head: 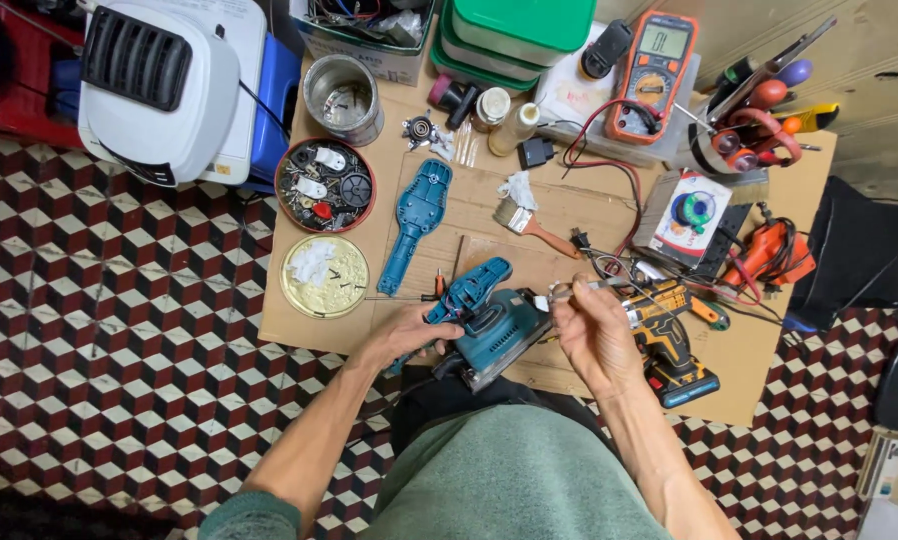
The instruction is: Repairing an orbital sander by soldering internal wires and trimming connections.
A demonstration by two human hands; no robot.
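A teal power tool body (489, 322) with its casing open lies at the near edge of a low cardboard-topped table (389, 325). My left hand (414, 330) grips its handle end from the left. To the right of the tool, my right hand (587, 325) pinches a thin metal tool (579, 289), tweezers or small pliers, whose tip points left toward the tool's top. The detached teal casing half (416, 222) lies farther back on the table. A small screwdriver (404, 296) rests just beyond my left hand.
Round tins (324, 186) (324, 276) of small parts sit at the left of the table, beside a metal can (343, 97). An orange multimeter (654, 75) with red leads, a brush (531, 226), a yellow-black drill (669, 335), a tool holder (754, 100) and green boxes (509, 35) crowd the back and right. Checkered tile floor surrounds it.
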